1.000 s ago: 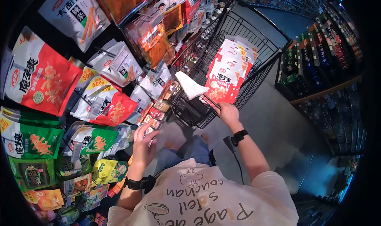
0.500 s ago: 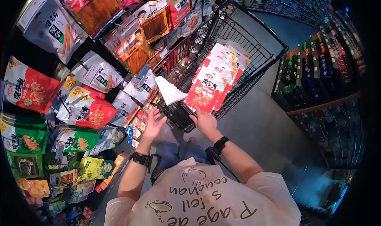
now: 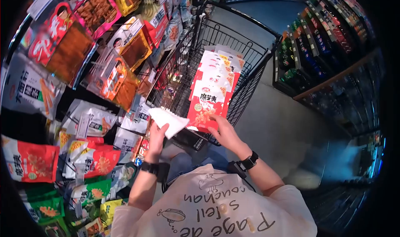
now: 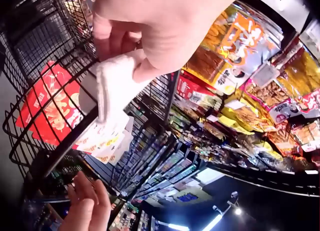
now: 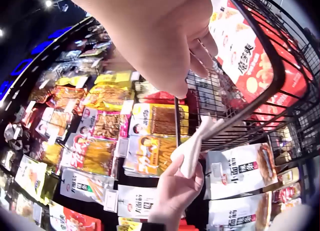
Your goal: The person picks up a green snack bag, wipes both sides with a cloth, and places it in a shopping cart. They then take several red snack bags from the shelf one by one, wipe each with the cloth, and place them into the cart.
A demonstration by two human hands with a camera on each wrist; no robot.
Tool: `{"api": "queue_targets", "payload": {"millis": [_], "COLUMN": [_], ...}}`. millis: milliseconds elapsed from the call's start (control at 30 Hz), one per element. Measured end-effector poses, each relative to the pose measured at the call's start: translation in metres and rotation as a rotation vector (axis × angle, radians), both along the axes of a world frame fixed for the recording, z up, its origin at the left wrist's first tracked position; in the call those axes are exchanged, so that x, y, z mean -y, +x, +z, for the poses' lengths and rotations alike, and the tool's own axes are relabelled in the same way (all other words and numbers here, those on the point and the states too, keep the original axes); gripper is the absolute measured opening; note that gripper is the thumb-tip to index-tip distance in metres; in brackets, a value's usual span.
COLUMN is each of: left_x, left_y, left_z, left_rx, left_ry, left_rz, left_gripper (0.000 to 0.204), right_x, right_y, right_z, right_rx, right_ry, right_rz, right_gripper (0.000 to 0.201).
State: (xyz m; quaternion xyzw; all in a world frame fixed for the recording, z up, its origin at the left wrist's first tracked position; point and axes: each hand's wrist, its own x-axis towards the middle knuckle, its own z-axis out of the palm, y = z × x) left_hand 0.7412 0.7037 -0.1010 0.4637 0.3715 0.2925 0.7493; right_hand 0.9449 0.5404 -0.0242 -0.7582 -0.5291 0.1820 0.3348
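Cloth of folded white fabric (image 3: 168, 121): off the left hand (image 3: 156, 139) at one to two o'clock in the head view, over the near left corner of the black wire shopping cart (image 3: 251, 19).
Cloth's long axis: roughly ten o'clock to four, the four o'clock tip ending beside the lower left edge of the front pouch; whether they touch, I cannot tell.
Left hand's hold: thumb on the near face of the cloth, fingers behind it, a pinch that both wrist views bear out.
Right hand (image 3: 227, 133): fingers loosely bent, nothing seen in them, at the four to five o'clock side of the front pouch, a glossy red-and-white packet with black characters (image 3: 200, 112); fingertips overlap it in the head view, contact unclear.
Between the hands: well apart, the cloth lying just past nine o'clock from the right hand; the left is the nearer to it.
Pouch row: overlapping packets lying in the cart, the line running from the front pouch toward between twelve and one o'clock; the right hand is nearer its front end.
Likely hinge: the cloth's four o'clock tip, which seems to point into the gap between the hands.
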Motion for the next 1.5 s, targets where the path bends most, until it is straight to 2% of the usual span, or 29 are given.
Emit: {"api": "queue_targets", "payload": {"millis": [33,100,133,200,233,267,333,367,433,467,500,533,567,600,667,733,800,867,933,967,1000,1067,1133,1200,1267,1333,1400,1433,1500], "left_x": [0.003,0.010,0.015,0.020,0.020,0.019,0.012,0.005,-0.014,-0.022,-0.032,-0.041,-0.048,-0.055,-0.061,-0.064,-0.063,-0.061,-0.054,-0.052,-0.053,-0.057,-0.055,-0.049,-0.043,-0.035,-0.022,-0.016,-0.001], "left_y": [0.003,0.012,0.018,0.040,0.050,0.059,0.079,0.089,0.107,0.120,0.134,0.149,0.167,0.188,0.233,0.275,0.298,0.310,0.308,0.306,0.309,0.311,0.294,0.266,0.227,0.181,0.133,0.106,0.058], "left_z": [0.015,0.054,0.077,0.099,0.102,0.105,0.104,0.105,0.111,0.113,0.115,0.116,0.115,0.110,0.071,0.023,-0.025,-0.052,-0.062,-0.069,-0.064,-0.052,-0.022,0.019,0.070,0.109,0.120,0.111,0.093], "left_rx": [0.022,0.075,0.123,0.123,0.052,-0.023,0.011,-0.040,-0.208,-0.397,-0.473,-0.548,-0.575,-0.596,-0.713,-0.882,-0.954,-0.980,-1.000,-0.953,-0.956,-1.109,-1.050,-0.820,-0.756,-0.784,-0.733,-0.667,-0.495], "left_ry": [0.098,0.077,0.055,-0.022,-0.021,-0.019,0.079,0.076,0.112,0.364,0.540,0.718,0.815,0.915,1.000,1.080,1.194,1.222,1.309,1.427,1.433,1.174,1.212,1.172,1.204,0.961,0.774,0.661,0.365], "left_rz": [-0.036,-0.103,-0.159,-0.189,-0.229,-0.275,-0.289,-0.390,-0.539,-0.511,-0.538,-0.565,-0.659,-0.753,-0.925,-1.071,-0.979,-0.954,-0.898,-0.796,-0.805,-1.164,-1.127,-0.902,-0.745,-0.647,-0.368,-0.230,-0.009], "left_gripper": [0.039,0.038,0.038,0.040,0.041,0.042,0.039,0.039,0.033,0.037,0.038,0.040,0.041,0.042,0.043,0.038,0.034,0.035,0.039,0.032,0.032,0.018,0.017,0.015,0.014,0.015,0.015,0.019,0.020], "right_x": [-0.007,-0.024,-0.035,-0.056,-0.059,-0.056,-0.052,-0.052,-0.047,-0.041,-0.035,-0.029,-0.020,-0.012,0.007,0.020,0.035,0.049,0.060,0.064,0.065,0.061,0.053,0.040,0.024,0.006,-0.013,-0.023,-0.046], "right_y": [0.006,0.021,0.026,0.036,0.042,0.044,0.053,0.061,0.076,0.088,0.101,0.113,0.126,0.136,0.156,0.159,0.162,0.164,0.161,0.158,0.156,0.159,0.164,0.166,0.165,0.163,0.155,0.148,0.131], "right_z": [0.002,-0.007,-0.018,-0.026,-0.020,-0.011,-0.016,-0.017,-0.020,-0.023,-0.027,-0.029,-0.025,-0.023,-0.035,-0.030,-0.026,-0.025,-0.026,-0.027,-0.028,-0.030,-0.028,-0.025,-0.022,-0.018,-0.014,-0.013,-0.011], "right_rx": [-0.121,-0.348,-0.346,-1.194,-1.450,-1.699,-1.636,-1.641,-1.508,-1.509,-1.442,-1.267,-1.085,-0.942,-0.825,-0.849,-0.867,-0.809,-0.760,-0.740,-0.722,-0.708,-0.698,-0.845,-0.838,-0.824,-0.751,-0.762,-0.650], "right_ry": [0.038,0.082,0.076,0.001,-0.122,-0.154,-0.182,-0.191,-0.031,0.014,0.147,0.246,0.226,0.314,0.348,0.382,0.420,0.435,0.444,0.446,0.445,0.463,0.475,0.528,0.525,0.516,0.440,0.420,0.410], "right_rz": [0.009,0.050,0.060,0.097,0.163,0.096,0.146,0.150,-0.124,-0.262,-0.363,-0.470,-0.567,-0.611,-0.682,-0.745,-0.816,-0.825,-0.835,-0.838,-0.836,-0.850,-0.854,-0.838,-0.748,-0.649,-0.497,-0.482,-0.186], "right_gripper": [0.046,0.055,0.055,0.057,0.056,0.053,0.048,0.048,0.043,0.041,0.041,0.041,0.042,0.043,0.045,0.045,0.046,0.046,0.046,0.046,0.046,0.045,0.045,0.044,0.046,0.047,0.048,0.048,0.050]}}
